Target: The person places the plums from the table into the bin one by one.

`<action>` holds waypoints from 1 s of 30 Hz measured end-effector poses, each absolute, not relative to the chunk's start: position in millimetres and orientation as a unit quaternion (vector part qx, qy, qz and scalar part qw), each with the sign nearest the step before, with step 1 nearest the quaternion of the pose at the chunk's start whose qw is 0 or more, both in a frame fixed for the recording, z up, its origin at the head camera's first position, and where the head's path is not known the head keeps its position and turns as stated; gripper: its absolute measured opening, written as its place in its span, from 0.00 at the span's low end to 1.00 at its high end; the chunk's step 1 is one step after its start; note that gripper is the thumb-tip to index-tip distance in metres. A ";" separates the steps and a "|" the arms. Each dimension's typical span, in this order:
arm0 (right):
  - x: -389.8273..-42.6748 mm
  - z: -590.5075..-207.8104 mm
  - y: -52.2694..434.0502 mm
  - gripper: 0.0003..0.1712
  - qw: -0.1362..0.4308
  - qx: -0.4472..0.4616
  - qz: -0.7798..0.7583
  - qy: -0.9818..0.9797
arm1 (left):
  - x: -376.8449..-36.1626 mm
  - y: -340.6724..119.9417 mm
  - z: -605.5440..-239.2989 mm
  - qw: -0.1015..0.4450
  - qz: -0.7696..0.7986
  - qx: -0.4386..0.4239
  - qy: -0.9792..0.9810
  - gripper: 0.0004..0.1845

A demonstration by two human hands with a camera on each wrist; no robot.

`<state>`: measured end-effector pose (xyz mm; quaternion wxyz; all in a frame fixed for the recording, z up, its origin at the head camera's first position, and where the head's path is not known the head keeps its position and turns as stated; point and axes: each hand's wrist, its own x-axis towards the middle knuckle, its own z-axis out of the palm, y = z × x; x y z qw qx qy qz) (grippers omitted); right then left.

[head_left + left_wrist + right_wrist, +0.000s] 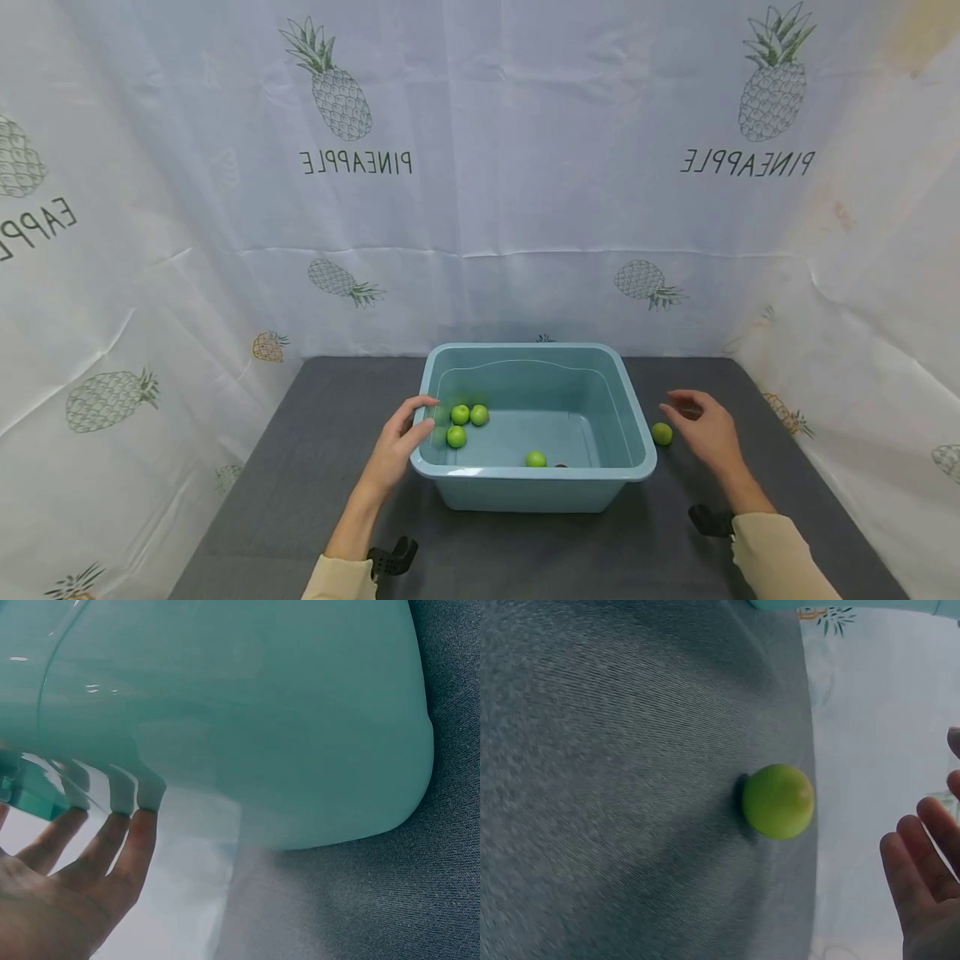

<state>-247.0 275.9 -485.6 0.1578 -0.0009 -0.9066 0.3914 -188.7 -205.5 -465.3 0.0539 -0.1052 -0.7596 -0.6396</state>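
A light teal plastic tub (632,417) stands in the middle of the dark grey table. Several green limes lie inside it, most of them by the left wall (460,414) and one near the front (536,458). My left hand (401,442) rests against the tub's left wall, and in the left wrist view its straight fingers (135,840) touch the outer wall (262,712). One more lime (662,433) lies on the table just right of the tub. My right hand (701,425) hovers open beside that lime (778,801), apart from it, with its fingers (919,877) relaxed.
A white cloth (525,208) printed with pineapples closes off the back and both sides of the table. Bare grey table surface (315,467) lies left, right and in front of the tub. A small dark thing (560,465) sits at the tub's front wall.
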 end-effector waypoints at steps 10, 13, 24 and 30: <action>-248.0 -505.7 282.0 0.29 0.100 -0.013 0.402 -0.910 | -188.8 -204.7 -464.3 0.061 -0.633 -0.105 -0.765 0.19; -247.9 -510.5 282.9 0.29 0.087 -0.016 0.398 -0.913 | -189.1 -204.4 -464.1 0.060 -0.634 -0.103 -0.764 0.19; -251.6 -525.9 287.1 0.28 0.057 -0.024 0.395 -0.917 | -189.7 -204.5 -464.9 0.069 -0.629 -0.106 -0.767 0.19; -254.0 -532.8 288.4 0.26 0.060 -0.024 0.389 -0.919 | -189.1 -204.3 -464.1 0.063 -0.632 -0.101 -0.766 0.19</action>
